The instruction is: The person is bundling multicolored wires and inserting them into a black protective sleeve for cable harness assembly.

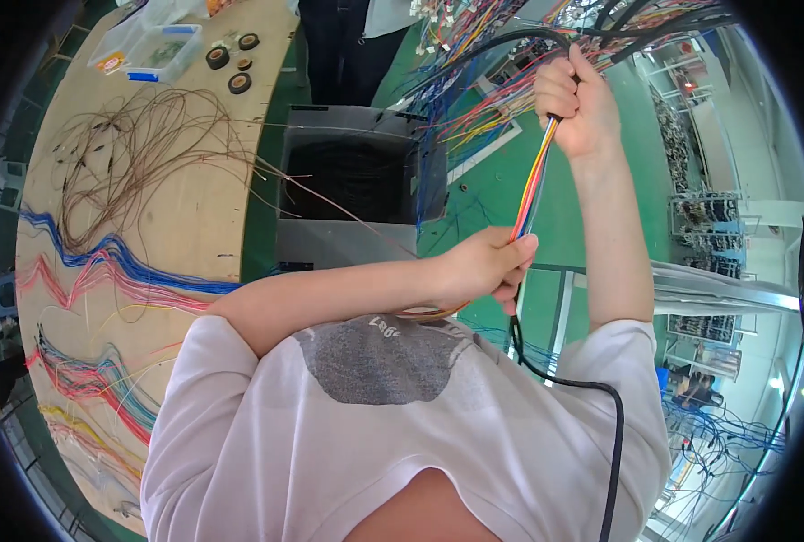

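A bundle of coloured wires, with yellow, red, white and blue strands, runs taut between my two hands. My right hand, raised at the upper right, is closed round the bundle where it enters a black sleeve. That sleeve bends away to the left from the top of my fist. Lower down, in front of my chest, my left hand pinches the same wires between thumb and fingers. Below it, more wire ends pass under my left forearm, and a black cord hangs down past my right side.
At left, a wooden table bears brown wire coils, blue wires, several tape rolls and a clear plastic box. A grey bin stands beyond my left arm. Wires hang at upper right; a person stands ahead.
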The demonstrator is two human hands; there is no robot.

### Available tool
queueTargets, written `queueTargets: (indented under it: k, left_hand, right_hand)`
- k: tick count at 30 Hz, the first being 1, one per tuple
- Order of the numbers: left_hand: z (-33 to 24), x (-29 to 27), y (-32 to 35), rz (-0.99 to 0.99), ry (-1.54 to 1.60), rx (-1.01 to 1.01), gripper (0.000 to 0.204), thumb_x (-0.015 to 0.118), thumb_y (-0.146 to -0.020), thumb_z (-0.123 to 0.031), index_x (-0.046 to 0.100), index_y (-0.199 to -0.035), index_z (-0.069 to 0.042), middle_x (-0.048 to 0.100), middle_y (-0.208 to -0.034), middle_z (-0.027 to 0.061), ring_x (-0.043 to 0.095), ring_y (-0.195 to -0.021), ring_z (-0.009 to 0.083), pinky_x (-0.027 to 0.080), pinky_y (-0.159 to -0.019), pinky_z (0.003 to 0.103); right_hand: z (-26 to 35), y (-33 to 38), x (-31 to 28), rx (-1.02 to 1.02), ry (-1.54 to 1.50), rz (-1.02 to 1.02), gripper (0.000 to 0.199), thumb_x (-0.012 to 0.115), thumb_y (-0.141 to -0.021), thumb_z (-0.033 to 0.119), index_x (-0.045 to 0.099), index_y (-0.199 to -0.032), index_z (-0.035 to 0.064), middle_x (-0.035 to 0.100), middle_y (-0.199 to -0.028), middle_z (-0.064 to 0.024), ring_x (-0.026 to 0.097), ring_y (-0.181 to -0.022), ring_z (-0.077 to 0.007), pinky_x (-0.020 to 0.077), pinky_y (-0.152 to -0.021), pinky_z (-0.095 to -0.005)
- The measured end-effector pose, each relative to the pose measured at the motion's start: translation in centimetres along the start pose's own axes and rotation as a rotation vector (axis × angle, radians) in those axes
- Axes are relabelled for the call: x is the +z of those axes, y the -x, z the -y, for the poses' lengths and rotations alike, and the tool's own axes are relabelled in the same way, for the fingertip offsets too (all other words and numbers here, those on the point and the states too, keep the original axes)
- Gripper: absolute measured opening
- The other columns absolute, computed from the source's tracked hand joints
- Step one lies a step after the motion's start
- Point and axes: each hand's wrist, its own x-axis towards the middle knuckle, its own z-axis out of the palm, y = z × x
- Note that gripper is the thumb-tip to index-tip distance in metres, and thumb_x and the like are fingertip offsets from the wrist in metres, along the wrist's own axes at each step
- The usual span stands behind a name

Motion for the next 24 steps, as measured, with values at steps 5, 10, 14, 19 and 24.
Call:
queueTargets:
  k: [5, 10, 14, 19, 24]
  left_hand:
    - [-1.5, 0.7, -0.8, -0.159, 0.007, 0.016, 0.034, 0.033, -0.089, -0.03, 0.036, -0.063, -0.007, 0.035, -0.053, -0.0002, 0.033, -0.041, 0.0095, 0.033, -0.037, 0.026]
    - [-1.5, -0.2, -2.3, -0.256, -0.025, -0.017, 0.028, 0.038, -0.088, -0.027, 0.038, -0.067, -0.008, 0.035, -0.055, -0.0016, 0.033, -0.045, 0.0098, 0.029, -0.043, 0.024]
    - [-0.1, -0.7, -2.7, -0.082, -0.338, 0.262, 0.026, 0.042, -0.085, -0.021, 0.045, -0.066, -0.003, 0.049, -0.057, 0.0048, 0.048, -0.048, 0.0138, 0.038, -0.047, 0.024]
    - [-0.3, 0.0, -3.5, -0.133, -0.289, 0.059, 0.026, 0.039, -0.086, -0.018, 0.046, -0.067, -0.001, 0.048, -0.059, 0.0065, 0.049, -0.046, 0.0157, 0.04, -0.044, 0.027]
    - [0.2, -1.8, -4.3, -0.302, -0.234, 0.167, 0.02, 0.041, -0.085, -0.015, 0.049, -0.075, 0.0, 0.05, -0.069, 0.0065, 0.05, -0.055, 0.0154, 0.045, -0.053, 0.029]
  right_hand:
    - [-3.9, 3.5, 0.1, -0.006, 0.237, -0.16, 0.037, 0.043, -0.084, 0.038, 0.031, -0.057, 0.0154, 0.023, -0.051, 0.0065, 0.02, -0.04, -0.0035, 0.0149, -0.035, -0.0178]
    - [-6.5, 6.1, 1.0, -0.033, 0.324, -0.372, 0.034, 0.046, -0.083, 0.035, 0.034, -0.059, 0.0128, 0.027, -0.053, 0.0037, 0.025, -0.042, -0.0051, 0.0227, -0.036, -0.018]
    - [-3.5, 5.3, -0.1, -0.031, 0.346, -0.358, 0.031, 0.048, -0.083, 0.031, 0.037, -0.062, 0.0102, 0.032, -0.058, 0.0012, 0.032, -0.045, -0.0094, 0.0345, -0.046, -0.0215]
    - [-6.1, 5.7, -1.6, -0.072, 0.476, -0.494, 0.025, 0.048, -0.083, 0.03, 0.041, -0.069, 0.0098, 0.041, -0.06, -0.0011, 0.042, -0.049, -0.0126, 0.0391, -0.045, -0.0256]
    - [-7.2, 6.8, -0.2, 0.376, 0.942, -0.51, 0.026, 0.048, -0.082, 0.031, 0.046, -0.077, 0.0056, 0.047, -0.067, -0.0036, 0.05, -0.058, -0.0148, 0.0419, -0.058, -0.0289]
